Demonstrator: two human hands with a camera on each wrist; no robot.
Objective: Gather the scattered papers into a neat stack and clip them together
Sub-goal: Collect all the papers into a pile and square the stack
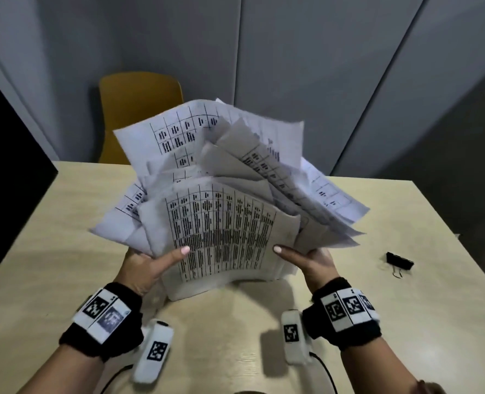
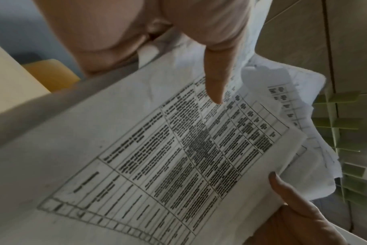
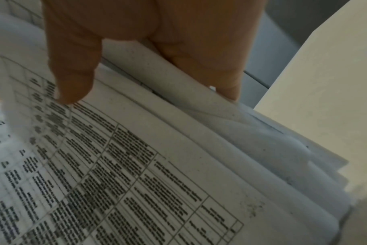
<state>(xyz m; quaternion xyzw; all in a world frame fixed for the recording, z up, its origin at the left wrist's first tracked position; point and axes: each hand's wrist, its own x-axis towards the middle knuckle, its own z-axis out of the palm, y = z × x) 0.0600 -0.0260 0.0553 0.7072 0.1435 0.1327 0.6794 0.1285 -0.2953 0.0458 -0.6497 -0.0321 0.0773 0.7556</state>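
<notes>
A messy bundle of printed papers (image 1: 224, 200) with tables stands on edge above the beige table (image 1: 65, 251), its sheets fanning out at odd angles. My left hand (image 1: 150, 265) grips the bundle's lower left side, thumb on the front sheet (image 2: 157, 157). My right hand (image 1: 306, 260) grips the lower right side, thumb on the front sheet (image 3: 136, 165) and fingers behind. A black binder clip (image 1: 399, 264) lies on the table to the right, apart from both hands.
A yellow chair (image 1: 139, 109) stands behind the table's far edge. A dark screen (image 1: 5, 166) sits at the left. Grey wall panels (image 1: 320, 66) close off the back.
</notes>
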